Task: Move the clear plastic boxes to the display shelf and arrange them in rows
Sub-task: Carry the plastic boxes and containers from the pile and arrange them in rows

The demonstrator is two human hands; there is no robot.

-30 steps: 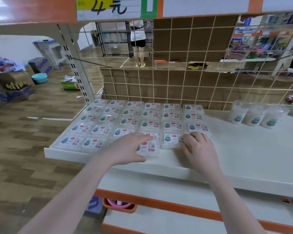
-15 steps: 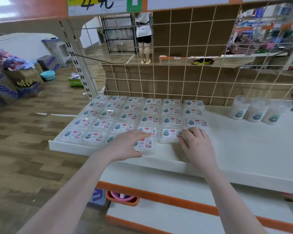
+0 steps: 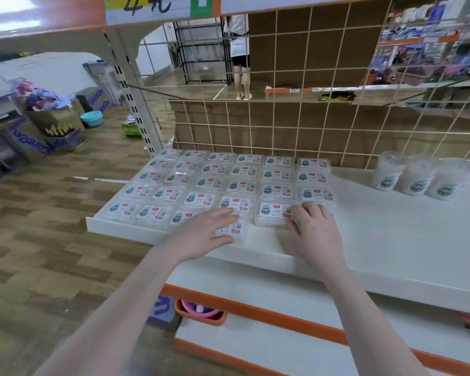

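A: Where are the clear plastic boxes [image 3: 215, 183]?

B: In rows on the white display shelf [image 3: 407, 240], filling its left end.

A: How do they handle?

B: Probably light, slick, thin-walled; nudge by the edges. Left hand [image 3: 201, 234] lies flat on a front box [image 3: 235, 229]; right hand [image 3: 316, 234] presses its fingers [image 3: 307, 210] on the neighbouring box [image 3: 273, 214], neither curled round.

A shop: a white display shelf [image 3: 391, 240] with a wire grid back [image 3: 310, 126], a handwritten price sign [image 3: 147, 6] overhead, labelled clear plastic boxes [image 3: 223, 183] in rows, stock cartons [image 3: 33, 134] on the floor.
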